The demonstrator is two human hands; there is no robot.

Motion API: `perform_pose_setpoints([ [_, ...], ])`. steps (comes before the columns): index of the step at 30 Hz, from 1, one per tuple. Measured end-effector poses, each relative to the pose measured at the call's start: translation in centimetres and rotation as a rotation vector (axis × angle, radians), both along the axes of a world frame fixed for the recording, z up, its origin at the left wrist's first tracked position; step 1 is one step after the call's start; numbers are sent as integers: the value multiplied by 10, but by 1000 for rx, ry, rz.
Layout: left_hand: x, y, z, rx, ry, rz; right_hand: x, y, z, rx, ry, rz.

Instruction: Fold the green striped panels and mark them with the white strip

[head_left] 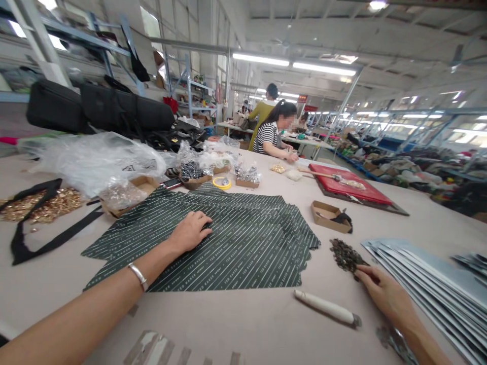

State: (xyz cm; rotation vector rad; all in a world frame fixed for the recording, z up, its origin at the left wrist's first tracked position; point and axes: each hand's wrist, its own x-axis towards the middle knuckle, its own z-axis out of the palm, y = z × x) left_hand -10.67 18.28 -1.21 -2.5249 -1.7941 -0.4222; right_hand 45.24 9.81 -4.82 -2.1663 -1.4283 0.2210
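Observation:
My left hand [191,230] lies on a stack of dark green fabric pieces [236,253] printed with white diagonal stripes and lettering. Its fingers are slightly bent and apart, with nothing held. To the right, my right hand [384,291] reaches to the near edge of a pile of small dark metal pieces [344,255]. Thumb and fingers are pressed together there; what is between them is too small to make out. A pale, rod-like tool [327,306] with a dark end lies on the table between the fabric and my right hand.
Grey-white sheets [414,279] are stacked at the right. A cardboard tray [331,217] and a red board [350,185] with a mallet lie beyond. Plastic bags [110,157], gold hardware [57,203] and black strap [57,243] fill the left. A person [268,137] works across the table.

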Motion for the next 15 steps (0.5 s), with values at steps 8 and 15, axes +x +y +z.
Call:
perform_pose_setpoints([
  [8,8,3,20,-116,74,94,4,-8,1,38,49,-67],
  [15,21,-34,23,-27,127,141,-3,-37,6,185,338,-58],
])
